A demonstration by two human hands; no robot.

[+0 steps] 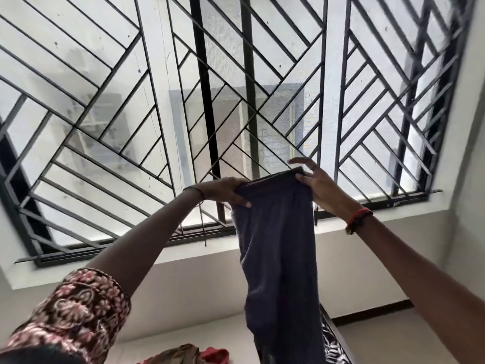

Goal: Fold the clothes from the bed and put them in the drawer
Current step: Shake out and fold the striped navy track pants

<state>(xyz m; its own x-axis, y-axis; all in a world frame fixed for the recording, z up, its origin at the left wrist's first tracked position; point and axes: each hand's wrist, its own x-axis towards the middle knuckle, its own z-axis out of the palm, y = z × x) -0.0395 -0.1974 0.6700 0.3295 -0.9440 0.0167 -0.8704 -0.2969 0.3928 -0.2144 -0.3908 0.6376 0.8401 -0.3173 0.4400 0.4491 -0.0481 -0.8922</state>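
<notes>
Holds a dark blue garment [278, 258] up high in front of a barred window [183, 101], both arms raised. Grips the top left corner with the left hand [225, 191], fingers curled over the edge and thumb pressed flat on the near face of the cloth. Pinches the top right corner with the right hand [319, 187], thumb on the near face, forefinger lifted clear and stretched out above the edge. Keeps the top edge nearly taut between the two hands, slightly higher on the right. Lets the rest hang straight down in one long, narrow drop, past the pale wall [196, 285] below the sill and out of the bottom of the view, touching nothing else.

Wears a floral sleeve [78, 311] on the left upper arm, a dark thread [195, 191] round the left wrist and a red bangle [358, 219] on the right wrist.

Shows, at the very bottom, a brown patterned cloth [178, 354] lying just beside a red cloth [215, 355], both left of the hanging garment. Shows black-and-white patterned fabric [334, 345] just right of it. Cannot tell what these lie on.
</notes>
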